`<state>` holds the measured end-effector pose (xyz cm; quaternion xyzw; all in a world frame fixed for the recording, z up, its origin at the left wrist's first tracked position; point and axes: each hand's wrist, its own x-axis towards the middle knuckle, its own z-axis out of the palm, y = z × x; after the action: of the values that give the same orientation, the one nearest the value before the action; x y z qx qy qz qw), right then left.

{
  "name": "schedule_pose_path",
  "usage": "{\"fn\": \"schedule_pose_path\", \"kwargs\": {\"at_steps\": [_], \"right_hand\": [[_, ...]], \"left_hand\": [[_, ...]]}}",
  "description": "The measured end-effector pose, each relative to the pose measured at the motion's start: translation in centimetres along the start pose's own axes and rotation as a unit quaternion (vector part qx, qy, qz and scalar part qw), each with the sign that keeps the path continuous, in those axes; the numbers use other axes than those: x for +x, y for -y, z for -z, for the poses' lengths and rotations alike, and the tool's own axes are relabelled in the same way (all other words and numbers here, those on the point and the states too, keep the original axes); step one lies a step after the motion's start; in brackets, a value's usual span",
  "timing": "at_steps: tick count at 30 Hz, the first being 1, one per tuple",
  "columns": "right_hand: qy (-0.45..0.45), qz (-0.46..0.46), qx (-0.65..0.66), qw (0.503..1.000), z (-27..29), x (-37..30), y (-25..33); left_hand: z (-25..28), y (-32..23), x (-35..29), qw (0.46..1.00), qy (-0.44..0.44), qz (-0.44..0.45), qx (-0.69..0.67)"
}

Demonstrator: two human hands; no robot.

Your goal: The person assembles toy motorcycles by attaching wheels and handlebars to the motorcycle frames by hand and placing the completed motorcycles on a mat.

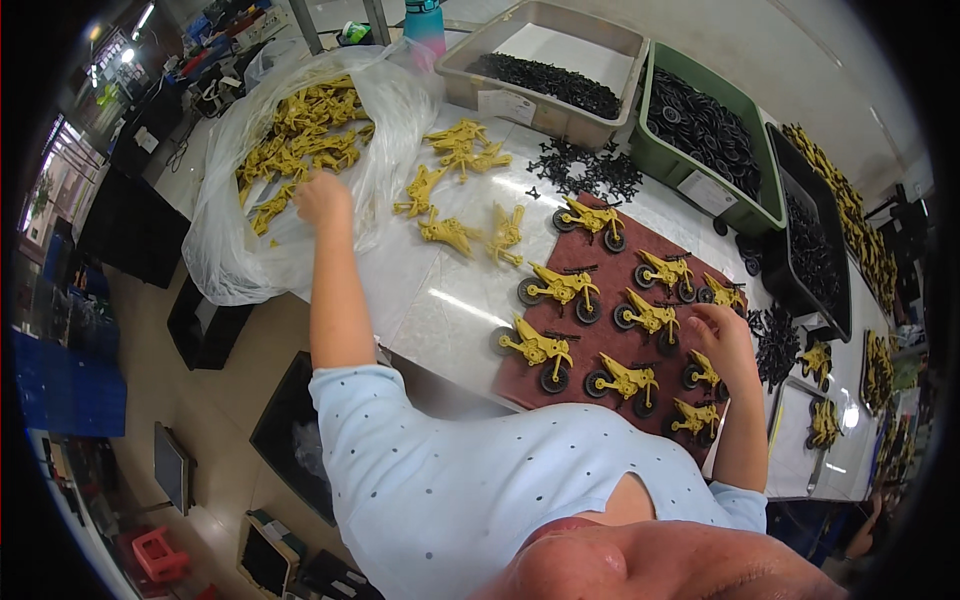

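At the left, my left hand [323, 197] reaches to the mouth of a clear plastic bag [215, 255] full of yellow toy motorcycle bodies [310, 115]. Its fingers are curled closed at one yellow body [268, 210]. Over a brown-red mat [575, 245] at the right, my right hand [725, 338] hovers with loosely bent fingers apart and nothing visible in them. Close by its fingertips is a yellow toy motorcycle [650, 314] with black wheels and handlebar; several similar ones stand in rows on the mat. Between bag and mat lie loose yellow bodies [447, 232], one of them blurred [506, 232].
Small black parts [580, 168] are heaped behind the mat. Along the back stand a beige bin [480, 92] of black parts, a green bin [650, 150] of black wheels and a black bin [800, 285]. A white tray [790, 430] lies right; a bottle [425, 25] stands at the back.
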<state>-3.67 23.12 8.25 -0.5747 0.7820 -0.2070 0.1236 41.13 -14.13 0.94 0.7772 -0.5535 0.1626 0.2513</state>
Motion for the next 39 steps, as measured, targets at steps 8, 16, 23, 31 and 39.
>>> {"fn": "schedule_pose_path", "kwargs": {"at_steps": [8, 16, 23, 31, 39], "right_hand": [[-0.003, -0.005, 0.013, 1.000, 0.1, -0.3, 0.5], [-0.008, 0.014, 0.000, 1.000, -0.4, 0.0, 0.3], [0.016, -0.009, 0.012, 1.000, -0.4, -0.2, 0.8], [0.003, -0.016, -0.005, 1.000, 0.1, -0.6, 1.6], [-0.003, -0.055, 0.013, 0.998, 0.3, -0.9, 1.9]], "left_hand": [[-1.8, 9.1, 6.1, 0.903, 0.382, 0.087, -0.178], [0.4, 11.2, 3.8, 0.771, 0.385, 0.152, -0.484], [-1.4, 9.2, 5.3, 0.931, 0.346, -0.101, -0.065], [-5.6, 1.5, 8.1, 0.964, 0.155, -0.171, -0.134], [-3.2, -1.8, 9.6, 0.956, 0.267, -0.120, -0.024]]}}
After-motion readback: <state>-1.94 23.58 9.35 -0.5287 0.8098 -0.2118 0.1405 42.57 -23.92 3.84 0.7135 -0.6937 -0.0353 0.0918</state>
